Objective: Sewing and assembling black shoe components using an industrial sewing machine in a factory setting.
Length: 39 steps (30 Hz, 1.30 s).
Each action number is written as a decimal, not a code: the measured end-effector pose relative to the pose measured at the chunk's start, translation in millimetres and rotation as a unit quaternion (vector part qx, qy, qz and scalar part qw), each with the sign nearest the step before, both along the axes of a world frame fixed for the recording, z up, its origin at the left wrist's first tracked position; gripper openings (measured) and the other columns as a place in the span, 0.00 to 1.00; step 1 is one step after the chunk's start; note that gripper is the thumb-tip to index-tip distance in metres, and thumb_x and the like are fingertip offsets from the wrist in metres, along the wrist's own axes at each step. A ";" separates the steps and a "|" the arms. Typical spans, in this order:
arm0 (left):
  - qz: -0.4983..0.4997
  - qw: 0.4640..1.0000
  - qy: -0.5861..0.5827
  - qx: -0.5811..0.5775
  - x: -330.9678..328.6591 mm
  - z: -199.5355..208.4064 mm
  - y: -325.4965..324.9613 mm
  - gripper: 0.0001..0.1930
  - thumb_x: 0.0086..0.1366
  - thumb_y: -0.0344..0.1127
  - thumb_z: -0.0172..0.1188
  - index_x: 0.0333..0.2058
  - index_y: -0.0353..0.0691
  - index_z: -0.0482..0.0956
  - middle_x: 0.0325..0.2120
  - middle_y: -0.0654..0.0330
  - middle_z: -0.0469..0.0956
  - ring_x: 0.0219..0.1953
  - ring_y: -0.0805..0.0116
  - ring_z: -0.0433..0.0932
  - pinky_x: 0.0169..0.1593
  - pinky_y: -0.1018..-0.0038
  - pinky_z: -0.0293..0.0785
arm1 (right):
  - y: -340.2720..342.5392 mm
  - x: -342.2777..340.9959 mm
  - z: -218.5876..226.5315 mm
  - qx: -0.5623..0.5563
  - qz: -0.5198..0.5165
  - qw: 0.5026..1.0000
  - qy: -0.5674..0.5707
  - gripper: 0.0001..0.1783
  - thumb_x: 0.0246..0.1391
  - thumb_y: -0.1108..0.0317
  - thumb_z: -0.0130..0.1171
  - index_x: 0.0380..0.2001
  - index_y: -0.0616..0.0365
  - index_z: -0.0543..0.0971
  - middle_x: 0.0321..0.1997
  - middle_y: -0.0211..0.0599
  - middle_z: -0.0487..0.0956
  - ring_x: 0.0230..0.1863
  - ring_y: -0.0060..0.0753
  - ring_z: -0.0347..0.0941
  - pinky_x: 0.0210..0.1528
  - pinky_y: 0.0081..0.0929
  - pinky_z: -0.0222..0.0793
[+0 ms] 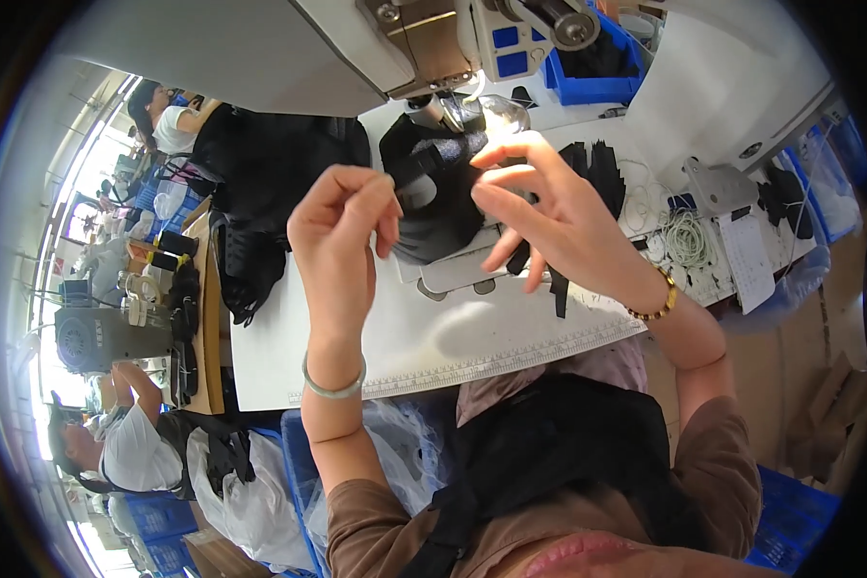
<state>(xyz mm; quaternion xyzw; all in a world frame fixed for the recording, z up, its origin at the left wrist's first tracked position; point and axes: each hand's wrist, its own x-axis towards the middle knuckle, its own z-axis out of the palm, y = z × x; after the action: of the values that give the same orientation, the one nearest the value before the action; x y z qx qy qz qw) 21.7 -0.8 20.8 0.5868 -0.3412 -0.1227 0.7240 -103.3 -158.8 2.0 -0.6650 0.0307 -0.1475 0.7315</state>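
The black cloth piece (438,231) lies on the white table (270,361), near the middle of its length and back from the near edge, with its far part at the needle area of the sewing machine (429,43). It looks soft and rounded at its near side, matt in colour, with a folded band and a pale grey patch in it.

The left hand (342,226) is raised at the left side of the cloth, thumb and finger together; whether something thin is between them, I cannot tell. The right hand (564,217) is at the other side, its thumb and forefinger apart. The fingers of both hands hide some border of the cloth, and the machine covers its far part.

A heap of dark cloth (279,164) occupies the far left corner of the table. Toward the right end there are black strips (602,178), a coil of pale cord (686,239) and a white paper (745,258). A blue bin (595,91) stands by the far edge. A ruler scale (511,361) follows the near edge.
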 end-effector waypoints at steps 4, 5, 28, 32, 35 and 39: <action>-0.035 0.999 0.028 0.013 17.2 3.1 -11.2 0.04 0.59 0.27 0.56 0.27 0.33 0.75 0.16 0.65 0.71 0.16 0.83 0.66 0.18 0.86 0.57 | 1.7 21.0 -10.3 0.091 0.014 0.995 -0.032 0.11 0.58 0.70 0.51 0.39 0.60 0.61 0.31 0.37 0.70 0.20 0.29 0.77 0.12 0.18 0.70; -0.039 0.999 0.028 0.022 16.7 2.3 -15.4 0.04 0.59 0.27 0.56 0.27 0.33 0.75 0.16 0.66 0.71 0.16 0.84 0.65 0.18 0.87 0.57 | 1.8 21.4 -14.7 0.089 -0.003 0.995 -0.043 0.09 0.58 0.74 0.50 0.36 0.59 0.60 0.29 0.36 0.70 0.18 0.26 0.75 0.12 0.17 0.69; -0.037 0.991 0.040 0.126 25.2 -13.5 -28.2 0.07 0.59 0.32 0.58 0.26 0.34 0.74 0.17 0.67 0.72 0.18 0.85 0.68 0.20 0.89 0.62 | 3.7 19.9 -42.4 -0.180 -0.125 0.966 -0.139 0.23 0.54 0.81 0.53 0.53 0.53 0.71 0.41 0.34 0.73 0.27 0.14 0.73 0.30 0.14 0.74; -0.052 0.989 0.025 0.137 29.0 -12.1 -28.4 0.08 0.59 0.33 0.58 0.26 0.34 0.74 0.17 0.66 0.72 0.17 0.85 0.68 0.19 0.89 0.62 | 3.0 20.7 -43.8 -0.176 -0.126 0.965 -0.146 0.23 0.53 0.81 0.53 0.53 0.53 0.70 0.41 0.34 0.73 0.28 0.14 0.73 0.30 0.14 0.75; -0.056 0.987 0.020 0.147 30.4 -9.9 -28.2 0.08 0.59 0.33 0.58 0.26 0.34 0.74 0.17 0.66 0.72 0.17 0.85 0.67 0.19 0.88 0.62 | 3.6 21.0 -43.3 -0.169 -0.123 0.968 -0.142 0.24 0.53 0.82 0.52 0.53 0.53 0.71 0.41 0.34 0.73 0.28 0.14 0.72 0.30 0.14 0.75; -0.079 0.981 0.023 0.175 30.0 -4.4 -30.5 0.10 0.60 0.34 0.59 0.26 0.32 0.74 0.17 0.65 0.72 0.17 0.83 0.68 0.20 0.87 0.63 | 4.0 22.3 -42.3 -0.185 -0.131 0.963 -0.147 0.21 0.55 0.80 0.52 0.52 0.56 0.70 0.36 0.32 0.74 0.25 0.14 0.73 0.28 0.13 0.74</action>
<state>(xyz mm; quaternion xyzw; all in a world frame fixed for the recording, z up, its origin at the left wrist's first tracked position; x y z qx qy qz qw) 51.8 -31.3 16.4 0.6723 -0.3431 -0.2510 0.6061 -81.0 -154.8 -40.3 -0.7496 -0.0181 -0.3415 0.5667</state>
